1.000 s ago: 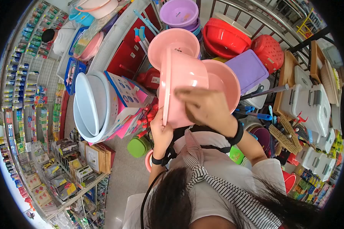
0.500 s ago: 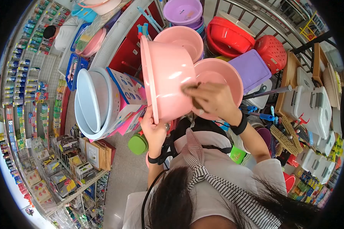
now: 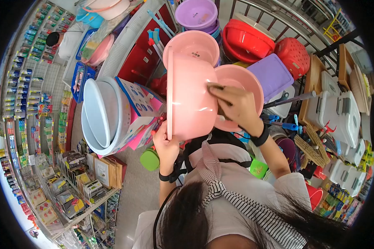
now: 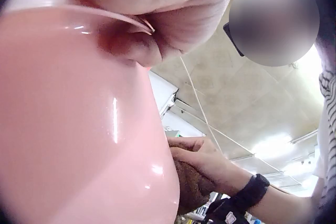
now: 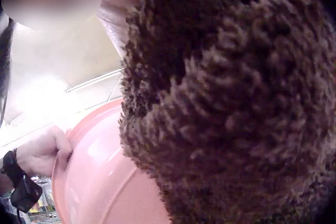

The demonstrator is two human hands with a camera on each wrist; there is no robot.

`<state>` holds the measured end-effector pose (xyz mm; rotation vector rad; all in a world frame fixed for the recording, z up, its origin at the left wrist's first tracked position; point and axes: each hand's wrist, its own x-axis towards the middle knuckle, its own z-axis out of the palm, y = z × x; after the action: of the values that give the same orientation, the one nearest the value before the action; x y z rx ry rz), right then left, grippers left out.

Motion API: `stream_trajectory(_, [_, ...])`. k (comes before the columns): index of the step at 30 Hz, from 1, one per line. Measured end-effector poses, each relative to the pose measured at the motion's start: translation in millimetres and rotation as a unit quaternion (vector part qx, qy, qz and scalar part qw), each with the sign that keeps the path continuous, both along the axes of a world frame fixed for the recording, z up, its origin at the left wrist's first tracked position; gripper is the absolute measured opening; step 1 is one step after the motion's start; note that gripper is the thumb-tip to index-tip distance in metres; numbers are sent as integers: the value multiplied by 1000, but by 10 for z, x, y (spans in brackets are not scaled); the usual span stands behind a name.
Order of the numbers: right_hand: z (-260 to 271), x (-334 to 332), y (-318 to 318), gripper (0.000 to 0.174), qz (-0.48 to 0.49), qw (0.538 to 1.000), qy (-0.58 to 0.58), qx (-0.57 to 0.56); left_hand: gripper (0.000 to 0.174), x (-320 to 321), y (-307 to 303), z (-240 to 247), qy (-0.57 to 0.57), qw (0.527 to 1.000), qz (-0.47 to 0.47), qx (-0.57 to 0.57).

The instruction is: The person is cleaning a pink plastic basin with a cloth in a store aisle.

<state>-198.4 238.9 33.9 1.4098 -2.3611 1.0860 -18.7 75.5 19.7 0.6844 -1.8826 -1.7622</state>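
A pink basin stands on its side in the air, its rim to the left and its base to the right. The left hand pinches the rim at its lower end, with the thumb on the outer wall in the left wrist view. The right hand holds a bunched brown fluffy cloth against the basin's base side. In the left wrist view the cloth hangs below the fingers, partly hidden behind the basin.
Behind are two more pink basins, purple basins, red basins and a purple lid. Pale blue tubs stand at left, a green container on the floor below, and mop handles at right.
The basin swung up and left with its outer wall turning, then came back right and lower. The right hand with the cloth shifted along the base; the left hand kept its hold on the rim.
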Motion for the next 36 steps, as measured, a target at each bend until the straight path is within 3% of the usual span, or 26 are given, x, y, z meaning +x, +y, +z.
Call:
stream_trajectory(4, [-7,168,2,30,20,1000,-13,18,42,-10,-47,-25,19,999,-39,23])
stream_trajectory(6, [-79,120,-59,31,25,995,-89,-49,46,-63,24,-98,-9,999,-3,-45])
stream_trajectory(7, [-76,78,-76,31,23,994,-91,-51,46,-45,23,-88,-12,999,-6,-46])
stream_trajectory(9, [72,-43,-75,30,-36,980,-197,-13,50,-47,47,-44,-42,983,-27,-174])
stream_trajectory(10, [217,-80,-114,28,-64,983,-174,13,51,-52,69,21,-49,972,-53,-223])
stream_trajectory(14, [224,-100,-154,26,-73,986,-149,-7,51,-132,98,181,-63,970,-76,-220])
stream_trajectory(16, [259,-96,-145,29,-15,987,-151,-50,50,-146,67,182,-22,938,-112,-329])
stream_trajectory(21, [336,69,-133,35,30,962,-268,-45,50,-71,29,121,-39,948,-118,-292])
stream_trajectory(23, [205,126,-171,33,46,934,-323,-148,51,-45,25,85,-47,952,-129,-274])
stream_trajectory(24, [188,108,-159,33,47,933,-324,-147,53,-39,30,84,-71,956,-137,-251])
stream_trajectory(26, [165,44,-129,31,48,857,-491,-148,54,-39,35,68,-93,958,-143,-229])
stream_trajectory(29, [309,96,-147,25,12,820,-554,-144,58,-53,66,-16,-58,963,-155,-212])
stream_trajectory(36, [128,144,-205,19,-9,856,-504,-115,46,-169,188,-36,-80,944,-142,-288])
